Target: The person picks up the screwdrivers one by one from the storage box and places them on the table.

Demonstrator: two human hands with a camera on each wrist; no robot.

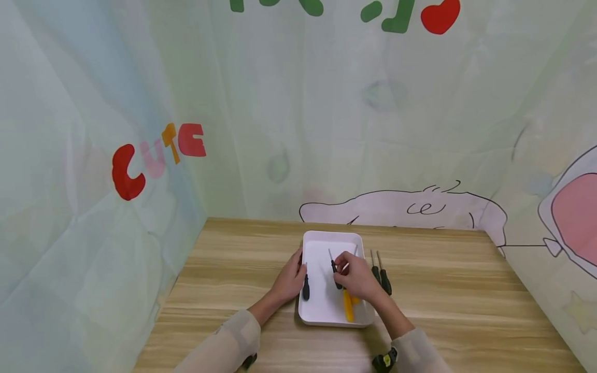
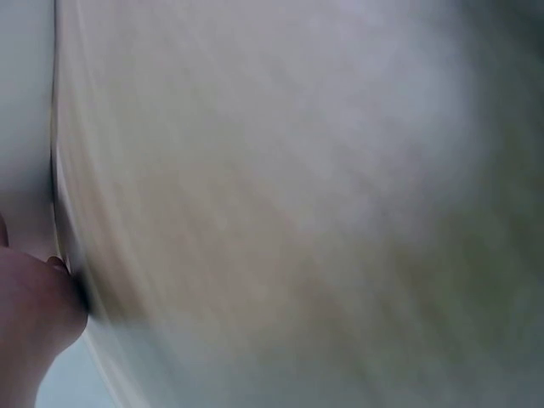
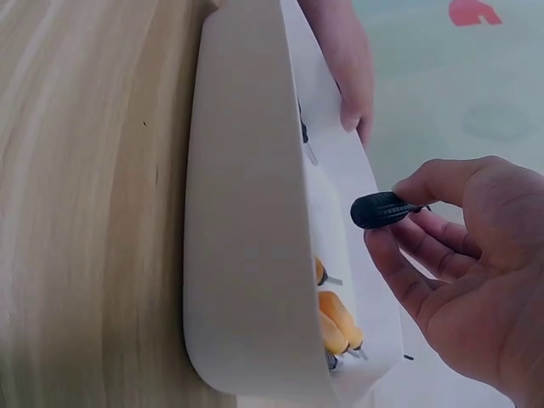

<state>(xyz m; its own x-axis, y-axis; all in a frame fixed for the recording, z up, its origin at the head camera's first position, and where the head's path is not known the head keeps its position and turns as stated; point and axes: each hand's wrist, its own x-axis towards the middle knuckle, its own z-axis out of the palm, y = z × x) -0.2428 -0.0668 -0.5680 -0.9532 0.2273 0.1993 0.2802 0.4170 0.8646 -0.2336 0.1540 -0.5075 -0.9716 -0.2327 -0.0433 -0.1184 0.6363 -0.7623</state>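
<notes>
A slim screwdriver (image 1: 336,278) with a black handle and thin metal shaft is over a shallow white rectangular tray (image 1: 322,312), pinched by the right hand (image 1: 358,278). The left hand (image 1: 288,280) grips the tray's left wall. Inside lie another black-handled screwdriver (image 1: 306,290) and yellow-handled screwdrivers (image 1: 348,307), partly covered by the right hand in the head view. Two dark-handled screwdrivers (image 1: 385,283) lie just right, on the wood-grain bench (image 1: 224,295), before pale printed sheeting (image 1: 252,93).

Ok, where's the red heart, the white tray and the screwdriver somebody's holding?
Red heart (image 1: 440,16): head view, its middle.
White tray (image 1: 323,298): head view, bare floor inside.
Held screwdriver (image 3: 376,210): right wrist view, black handle.
</notes>
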